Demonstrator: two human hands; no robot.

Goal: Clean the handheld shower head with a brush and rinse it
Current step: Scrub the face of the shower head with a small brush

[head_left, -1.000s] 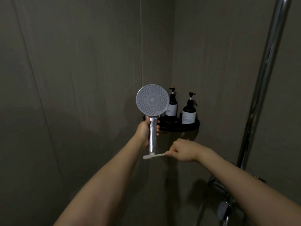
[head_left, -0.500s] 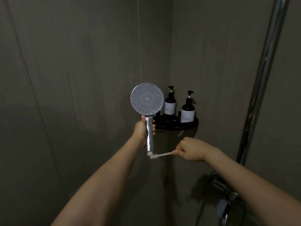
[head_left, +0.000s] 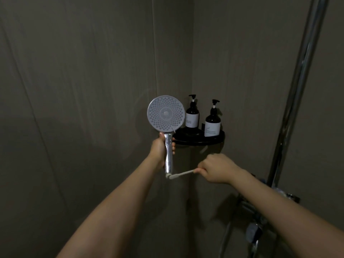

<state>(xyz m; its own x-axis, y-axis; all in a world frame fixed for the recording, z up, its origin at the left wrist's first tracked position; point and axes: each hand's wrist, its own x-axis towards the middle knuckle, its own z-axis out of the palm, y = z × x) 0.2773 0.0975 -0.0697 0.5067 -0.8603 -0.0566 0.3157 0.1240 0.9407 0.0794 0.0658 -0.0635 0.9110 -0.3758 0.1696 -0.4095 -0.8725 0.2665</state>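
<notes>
The handheld shower head (head_left: pixel 166 114) has a round grey nozzle face turned toward me and a chrome handle pointing down. My left hand (head_left: pixel 160 148) grips the handle just under the face and holds it upright. No hose shows at the handle's bottom end. My right hand (head_left: pixel 216 167) is closed on a small white brush (head_left: pixel 181 174), like a toothbrush. The brush points left, and its head touches the bottom end of the chrome handle.
A black corner shelf (head_left: pixel 200 140) behind the shower head carries two dark pump bottles (head_left: pixel 212 121) with white labels. A chrome riser pole (head_left: pixel 296 94) runs up the right side, with the mixer valve (head_left: pixel 260 216) and a hose below. Dark tiled walls meet in the corner.
The brush head has shifted slightly along the bottom end of the handle and now touches it. Both hands keep their grips. The view has shifted a little.
</notes>
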